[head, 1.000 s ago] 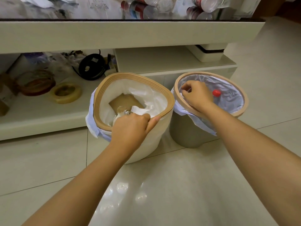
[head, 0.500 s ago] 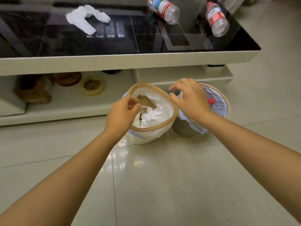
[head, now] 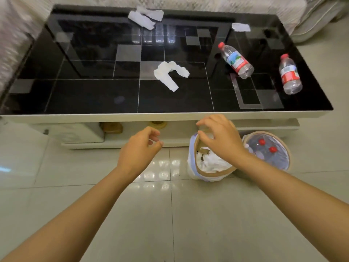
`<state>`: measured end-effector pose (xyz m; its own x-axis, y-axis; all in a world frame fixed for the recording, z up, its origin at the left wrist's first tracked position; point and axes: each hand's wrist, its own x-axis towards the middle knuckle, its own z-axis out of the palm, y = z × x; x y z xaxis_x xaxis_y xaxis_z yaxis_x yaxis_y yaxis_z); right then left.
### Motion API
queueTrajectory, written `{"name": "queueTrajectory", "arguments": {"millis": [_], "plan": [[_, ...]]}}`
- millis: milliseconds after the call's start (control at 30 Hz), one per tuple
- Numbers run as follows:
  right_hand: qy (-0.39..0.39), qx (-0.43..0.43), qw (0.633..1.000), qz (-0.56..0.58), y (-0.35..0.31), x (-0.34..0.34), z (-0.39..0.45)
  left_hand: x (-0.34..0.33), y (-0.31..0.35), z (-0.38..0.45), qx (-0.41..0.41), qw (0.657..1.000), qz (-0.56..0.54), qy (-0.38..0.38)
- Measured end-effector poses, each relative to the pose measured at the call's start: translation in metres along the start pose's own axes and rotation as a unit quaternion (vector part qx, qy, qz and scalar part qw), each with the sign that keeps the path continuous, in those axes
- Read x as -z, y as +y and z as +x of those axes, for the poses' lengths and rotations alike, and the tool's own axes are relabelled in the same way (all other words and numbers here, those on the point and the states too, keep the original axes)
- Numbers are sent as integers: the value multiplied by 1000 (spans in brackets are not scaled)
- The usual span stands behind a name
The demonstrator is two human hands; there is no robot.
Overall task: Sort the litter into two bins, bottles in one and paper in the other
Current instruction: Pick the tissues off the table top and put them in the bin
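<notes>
Two lined bins stand on the floor before the coffee table. The paper bin (head: 213, 173) holds white paper and brown card. The bottle bin (head: 283, 148) to its right holds bottles with red caps. My left hand (head: 140, 148) hangs empty, fingers loosely curled, left of the paper bin. My right hand (head: 219, 137) hovers empty above the paper bin's far rim. On the black glass table top lie a crumpled white paper (head: 170, 74), more paper (head: 145, 17) at the back, a small scrap (head: 240, 27), and two plastic bottles (head: 236, 60) (head: 289, 74) at the right.
The low table (head: 170, 116) has a white rim and a shelf underneath with tape rolls (head: 157, 124). A sofa (head: 311, 16) stands behind the table at the right. Glossy floor tiles (head: 188, 214) lie in front of the bins.
Both hands have come up out of the bins, holding nothing. The view has risen and pulled back, so the whole table top shows now.
</notes>
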<state>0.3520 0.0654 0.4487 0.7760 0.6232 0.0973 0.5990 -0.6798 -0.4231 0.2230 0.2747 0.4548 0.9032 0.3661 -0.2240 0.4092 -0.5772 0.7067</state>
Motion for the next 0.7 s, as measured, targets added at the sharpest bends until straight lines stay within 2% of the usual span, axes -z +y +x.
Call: {"name": "queueTrajectory", "arguments": {"millis": [133,367,467,600,700], "plan": [[6,-9,1000,29,7,5,38,12,6,40,14,1000,-6,6],[-40,-67,995,56,71,14,107,-8,33,155,41,999,23,-8],[-48,-84,994,53,96,17,144,-10,40,215,36,997,58,-43],[-58,-77,993,68,109,13,203,-6,39,287,15,994,102,-32],[-56,-61,993,80,110,0,246,-7,31,341,-16,987,143,-66]]}}
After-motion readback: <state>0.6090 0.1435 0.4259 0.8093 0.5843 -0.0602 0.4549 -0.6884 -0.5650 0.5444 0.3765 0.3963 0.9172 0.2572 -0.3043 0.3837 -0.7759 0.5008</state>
